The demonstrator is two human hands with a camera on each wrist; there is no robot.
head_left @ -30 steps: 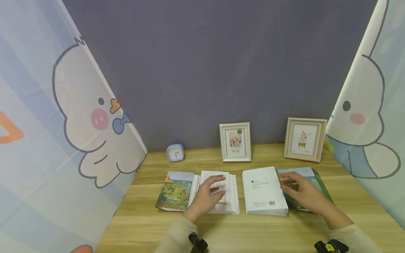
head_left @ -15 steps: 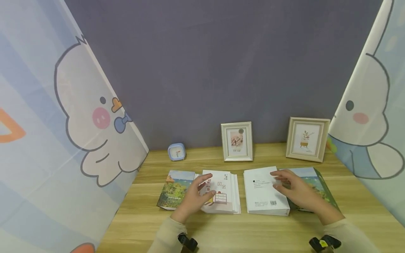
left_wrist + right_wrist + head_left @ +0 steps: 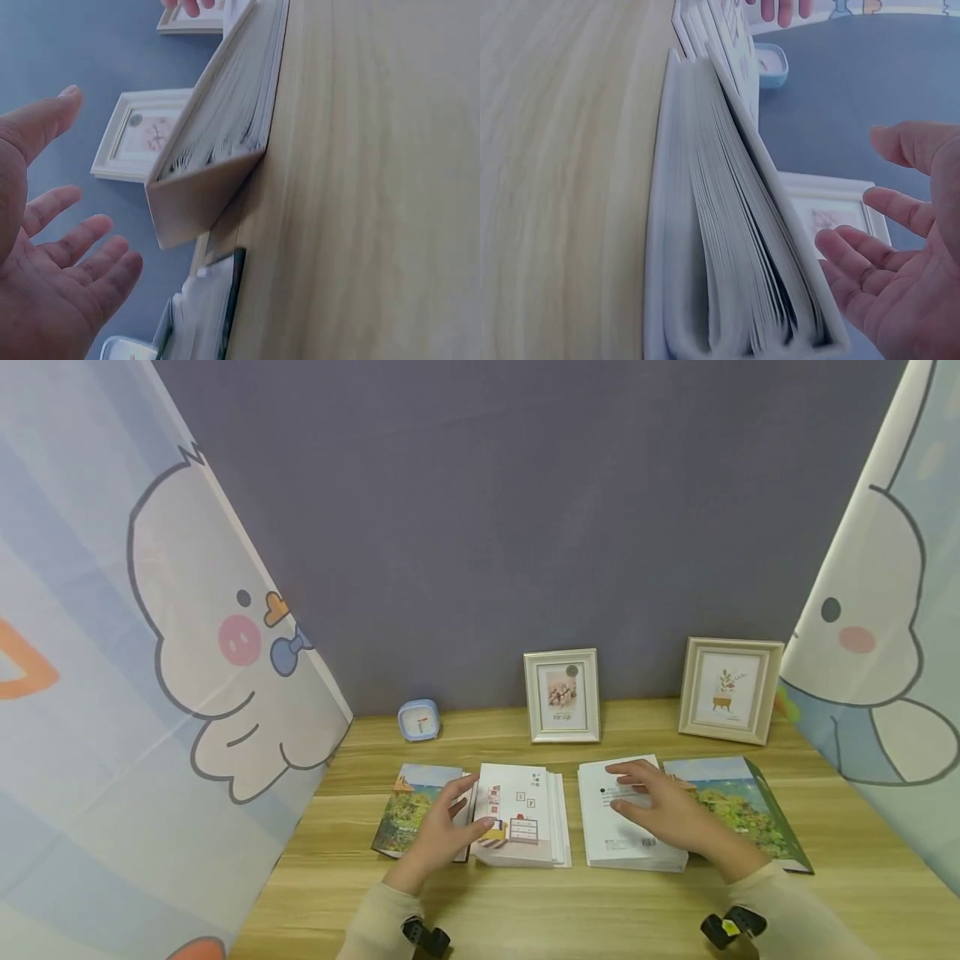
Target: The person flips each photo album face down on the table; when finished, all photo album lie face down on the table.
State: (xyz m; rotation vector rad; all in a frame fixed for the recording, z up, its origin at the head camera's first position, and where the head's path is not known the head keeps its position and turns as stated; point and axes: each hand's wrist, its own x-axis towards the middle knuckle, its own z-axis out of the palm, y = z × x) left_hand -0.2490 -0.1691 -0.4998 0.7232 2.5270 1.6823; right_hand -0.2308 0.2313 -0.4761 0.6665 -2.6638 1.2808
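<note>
Above the inner edges of two albums hovers my left hand [image 3: 442, 833], fingers loosely spread, holding nothing. Beneath it lie a landscape-covered photo album [image 3: 401, 827] and, to its right, a white album with a furniture drawing [image 3: 525, 856]. My right hand [image 3: 678, 814] is over another white album [image 3: 615, 843], this one with a barcode on its cover. A second landscape album [image 3: 731, 802] lies right of that hand. In the left wrist view, a gap separates the left hand [image 3: 56, 292] from a thick album [image 3: 232, 97]. The right hand [image 3: 911, 300] appears beside album pages [image 3: 735, 247], its palm bare.
Behind the albums stand a blue clock [image 3: 418, 721], a small picture frame [image 3: 561, 737] and a larger picture frame [image 3: 730, 735]. A grey wall [image 3: 480, 527] closes off the back, and cartoon-printed panels flank the wooden table [image 3: 525, 914].
My left hand has moved left, off the drawing on the white album. The right hand has moved left from the right landscape album to above the barcode album. The albums stay where they were.
</note>
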